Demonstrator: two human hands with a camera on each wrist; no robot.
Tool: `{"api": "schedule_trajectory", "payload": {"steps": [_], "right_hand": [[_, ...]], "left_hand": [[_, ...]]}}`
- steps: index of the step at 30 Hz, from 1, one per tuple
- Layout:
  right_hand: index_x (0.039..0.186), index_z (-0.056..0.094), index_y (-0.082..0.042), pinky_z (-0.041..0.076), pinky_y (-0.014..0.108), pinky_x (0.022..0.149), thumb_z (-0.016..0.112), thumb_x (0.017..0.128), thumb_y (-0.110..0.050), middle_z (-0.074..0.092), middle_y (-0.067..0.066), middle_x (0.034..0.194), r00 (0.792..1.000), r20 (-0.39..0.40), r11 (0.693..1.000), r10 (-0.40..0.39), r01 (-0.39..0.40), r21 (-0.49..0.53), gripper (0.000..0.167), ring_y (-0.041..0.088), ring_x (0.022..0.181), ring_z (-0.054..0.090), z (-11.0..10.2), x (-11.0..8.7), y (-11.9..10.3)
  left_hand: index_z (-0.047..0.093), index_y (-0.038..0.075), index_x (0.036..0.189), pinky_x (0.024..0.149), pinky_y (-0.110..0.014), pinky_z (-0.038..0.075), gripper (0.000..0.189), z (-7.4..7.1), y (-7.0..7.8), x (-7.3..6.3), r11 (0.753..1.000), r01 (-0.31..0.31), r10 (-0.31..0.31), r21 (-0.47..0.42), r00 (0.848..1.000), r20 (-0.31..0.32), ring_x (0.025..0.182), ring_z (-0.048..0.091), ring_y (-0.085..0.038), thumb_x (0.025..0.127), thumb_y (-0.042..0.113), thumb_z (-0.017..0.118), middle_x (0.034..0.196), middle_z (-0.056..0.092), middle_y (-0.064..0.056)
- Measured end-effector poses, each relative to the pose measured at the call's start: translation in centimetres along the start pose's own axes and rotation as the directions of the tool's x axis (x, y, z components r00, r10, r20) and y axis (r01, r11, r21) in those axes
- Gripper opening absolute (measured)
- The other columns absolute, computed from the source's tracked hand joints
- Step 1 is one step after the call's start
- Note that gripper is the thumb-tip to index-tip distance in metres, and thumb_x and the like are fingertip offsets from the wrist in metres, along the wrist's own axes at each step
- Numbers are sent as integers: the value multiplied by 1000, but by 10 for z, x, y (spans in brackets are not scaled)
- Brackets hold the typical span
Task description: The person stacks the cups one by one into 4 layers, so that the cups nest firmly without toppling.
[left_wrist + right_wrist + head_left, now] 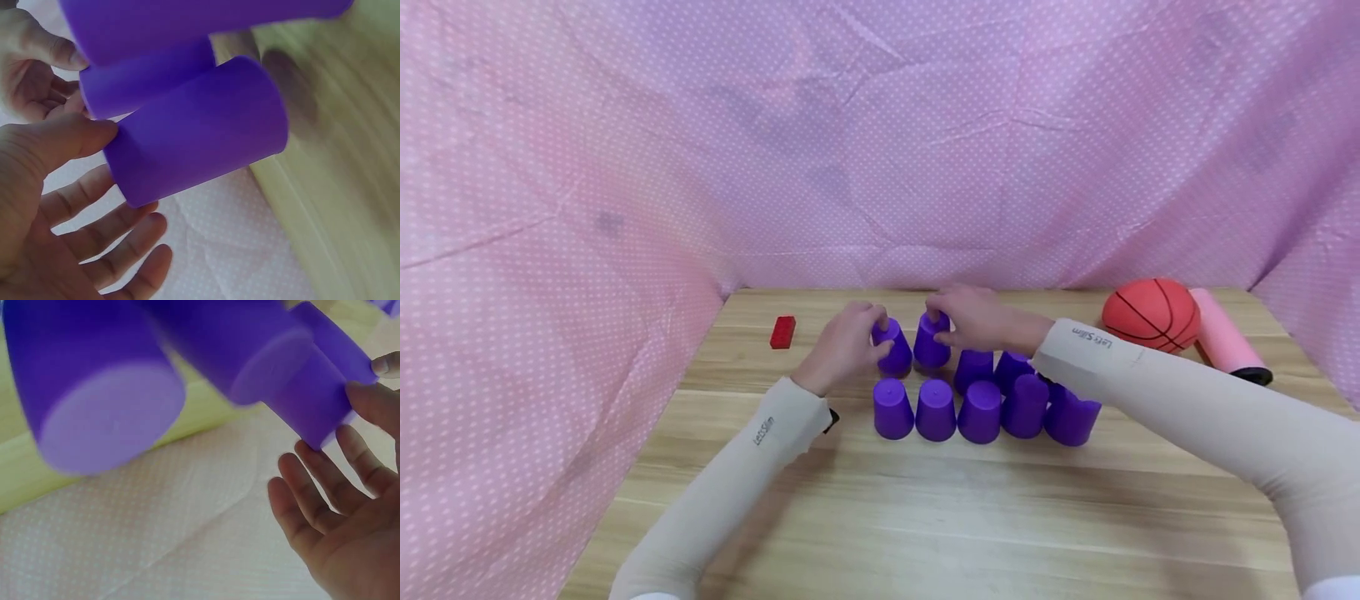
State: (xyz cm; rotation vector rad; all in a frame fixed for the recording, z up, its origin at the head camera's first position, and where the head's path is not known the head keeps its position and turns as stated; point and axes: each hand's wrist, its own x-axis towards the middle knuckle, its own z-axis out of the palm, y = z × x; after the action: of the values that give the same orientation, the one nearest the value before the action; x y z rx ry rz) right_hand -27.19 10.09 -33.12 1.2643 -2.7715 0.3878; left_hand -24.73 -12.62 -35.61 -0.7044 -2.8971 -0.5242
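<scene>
Two purple cups stand upside down side by side in the back row. My left hand [848,343] pinches the left cup [896,357] near its raised base, thumb on the near side and fingers behind. Around the top of the right cup [929,347], my right hand [976,318] has thumb and fingers in the same kind of pinch. In the left wrist view the left cup [200,131] is tilted in the picture, with thumb and fingertips at its base end. The right wrist view shows the right cup [309,397] between thumb and fingers.
A front row of several upturned purple cups [936,411] stands nearer me, with more cups [974,371] partly under my right forearm. A red toy brick [782,332] lies to the left. At the right are an orange-red basketball [1152,315] and a pink cylinder [1223,333]. Pink dotted cloth [880,167] hangs behind.
</scene>
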Motion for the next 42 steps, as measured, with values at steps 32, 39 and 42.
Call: {"api": "schedule_trajectory", "payload": {"steps": [32, 39, 42], "right_hand": [[97, 63, -3, 45, 38, 73, 74, 82, -15, 62, 11, 89, 954, 66, 950, 292, -298, 94, 22, 26, 83, 56, 14, 59, 65], [96, 63, -4, 46, 38, 75, 73, 82, -13, 61, 8, 87, 946, 100, 945, 310, -317, 74, 20, 26, 84, 57, 15, 64, 63], [98, 64, -4, 46, 39, 76, 73, 82, -12, 61, 8, 88, 939, 121, 941, 321, -331, 74, 20, 26, 86, 57, 14, 65, 62]], "left_hand": [[61, 10, 98, 79, -32, 46, 22, 21, -41, 100, 991, 130, -131, 21, 990, 56, 89, 57, -20, 84, 22, 72, 95, 63, -3], [60, 9, 103, 78, -32, 46, 24, 24, -37, 102, 989, 149, -149, 4, 986, 71, 91, 55, -20, 86, 22, 71, 97, 62, -3], [60, 9, 104, 79, -32, 46, 24, 24, -36, 103, 990, 142, -142, 1, 987, 70, 91, 55, -20, 86, 22, 71, 96, 61, -3]]}}
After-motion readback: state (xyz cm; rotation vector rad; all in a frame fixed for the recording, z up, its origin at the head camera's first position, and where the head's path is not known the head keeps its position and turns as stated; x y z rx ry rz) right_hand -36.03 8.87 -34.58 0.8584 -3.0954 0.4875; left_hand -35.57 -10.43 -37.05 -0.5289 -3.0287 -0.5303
